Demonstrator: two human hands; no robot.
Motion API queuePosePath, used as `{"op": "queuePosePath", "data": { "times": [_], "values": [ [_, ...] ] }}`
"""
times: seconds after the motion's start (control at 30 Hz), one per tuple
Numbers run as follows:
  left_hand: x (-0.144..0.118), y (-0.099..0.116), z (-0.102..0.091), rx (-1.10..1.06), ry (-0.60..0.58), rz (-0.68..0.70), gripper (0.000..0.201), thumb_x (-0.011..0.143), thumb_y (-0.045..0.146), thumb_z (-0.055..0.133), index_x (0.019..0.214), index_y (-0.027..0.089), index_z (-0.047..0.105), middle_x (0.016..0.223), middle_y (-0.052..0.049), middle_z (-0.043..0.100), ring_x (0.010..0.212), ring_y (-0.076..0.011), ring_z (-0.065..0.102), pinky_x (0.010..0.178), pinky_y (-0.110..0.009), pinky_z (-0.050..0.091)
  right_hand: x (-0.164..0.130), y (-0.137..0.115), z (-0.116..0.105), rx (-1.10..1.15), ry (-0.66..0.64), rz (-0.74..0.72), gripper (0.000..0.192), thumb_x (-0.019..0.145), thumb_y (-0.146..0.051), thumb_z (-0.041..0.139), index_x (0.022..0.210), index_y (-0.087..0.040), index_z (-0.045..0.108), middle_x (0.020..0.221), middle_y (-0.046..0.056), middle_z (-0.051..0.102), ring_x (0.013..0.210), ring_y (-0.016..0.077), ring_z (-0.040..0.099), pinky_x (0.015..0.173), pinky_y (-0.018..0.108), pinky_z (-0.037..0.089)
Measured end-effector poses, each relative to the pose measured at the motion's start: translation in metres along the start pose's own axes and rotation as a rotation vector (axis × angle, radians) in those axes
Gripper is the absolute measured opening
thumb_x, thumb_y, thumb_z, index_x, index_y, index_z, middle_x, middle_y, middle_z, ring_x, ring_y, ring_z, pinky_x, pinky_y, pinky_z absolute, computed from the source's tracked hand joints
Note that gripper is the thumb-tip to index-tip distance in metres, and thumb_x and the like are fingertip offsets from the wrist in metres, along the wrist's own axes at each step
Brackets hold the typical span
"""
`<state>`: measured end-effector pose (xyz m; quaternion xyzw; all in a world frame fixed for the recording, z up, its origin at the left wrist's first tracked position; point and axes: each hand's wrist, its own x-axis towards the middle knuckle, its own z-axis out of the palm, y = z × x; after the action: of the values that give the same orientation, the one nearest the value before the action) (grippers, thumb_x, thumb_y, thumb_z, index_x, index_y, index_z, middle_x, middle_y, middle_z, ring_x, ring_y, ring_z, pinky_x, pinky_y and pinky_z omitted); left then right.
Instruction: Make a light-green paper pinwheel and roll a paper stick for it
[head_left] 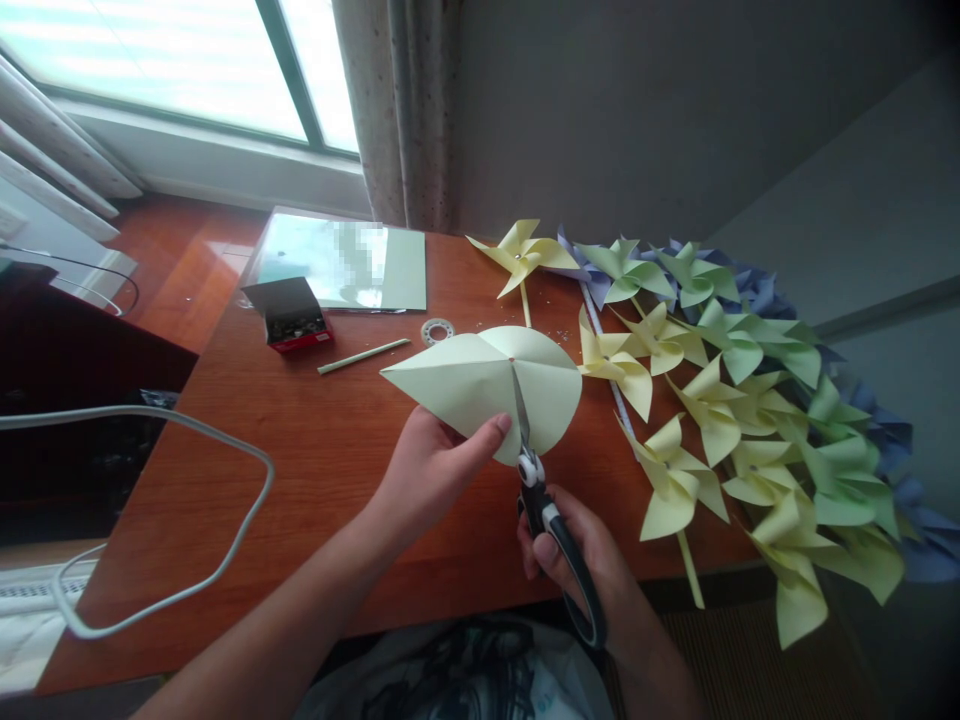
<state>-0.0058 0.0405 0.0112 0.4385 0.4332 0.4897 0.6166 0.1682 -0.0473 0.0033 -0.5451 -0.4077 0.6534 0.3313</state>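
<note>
A small box (289, 313) sits open on the table (322, 470), well to the left of the paper (480, 385), with a heap of small dark metal bits inside; what they are is too small to tell. Just behind the box lies a flat glossy sheet (345, 265), and between box and paper rest a pale stick (364, 356) and a clear tape ring (437, 330). The paper is pale yellow-green, held up above the table near its front edge; it has a rounded right side, a point to the left, and creases that meet at a small spot near its top middle. A straight cut runs from its lower edge up toward that spot, and the blades of the scissors (551, 525) lie in that cut, closed or nearly so. The left hand (427, 470) pinches the paper's lower edge just left of the cut, thumb on top and fingers under. The right hand (581, 555), below the paper, is wrapped tight round the black and white scissor handles, fingers through the loop. Right of the paper, 1 yellow pinwheel (525, 255) lies by itself, and beyond it a big pile of pinwheels (757, 420), yellow, green and blue, spreads along the table's right edge and hangs over it. Far left of the paper a white cable (187, 425) loops over the table's corner.
</note>
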Motion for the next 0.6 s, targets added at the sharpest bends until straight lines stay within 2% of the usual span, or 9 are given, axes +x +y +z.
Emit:
{"op": "queuePosePath", "data": {
  "times": [0.23,0.6],
  "values": [
    [-0.0001,0.0,0.002,0.0,0.0,-0.003,0.023,0.086,0.03,0.075,0.102,0.012,0.074,0.094,-0.007,0.081,0.085,-0.0193,0.074,0.076,-0.023,0.059,0.0012,-0.0014,0.0022,0.004,0.013,0.004,0.057,0.08,-0.072,0.069,0.092,-0.019,0.056,0.073,-0.001,0.054,0.065,0.0133,0.049,0.062,0.026,0.041],
    [-0.0009,0.0009,0.0047,-0.014,0.025,-0.013,0.022,0.084,0.03,0.077,0.097,0.013,0.074,0.089,-0.006,0.08,0.081,-0.0196,0.074,0.071,-0.023,0.059,0.0022,-0.0005,0.0041,0.039,0.016,0.022,0.057,0.079,-0.072,0.07,0.091,-0.019,0.056,0.071,-0.001,0.054,0.064,0.013,0.049,0.061,0.026,0.042]
  ]
}}
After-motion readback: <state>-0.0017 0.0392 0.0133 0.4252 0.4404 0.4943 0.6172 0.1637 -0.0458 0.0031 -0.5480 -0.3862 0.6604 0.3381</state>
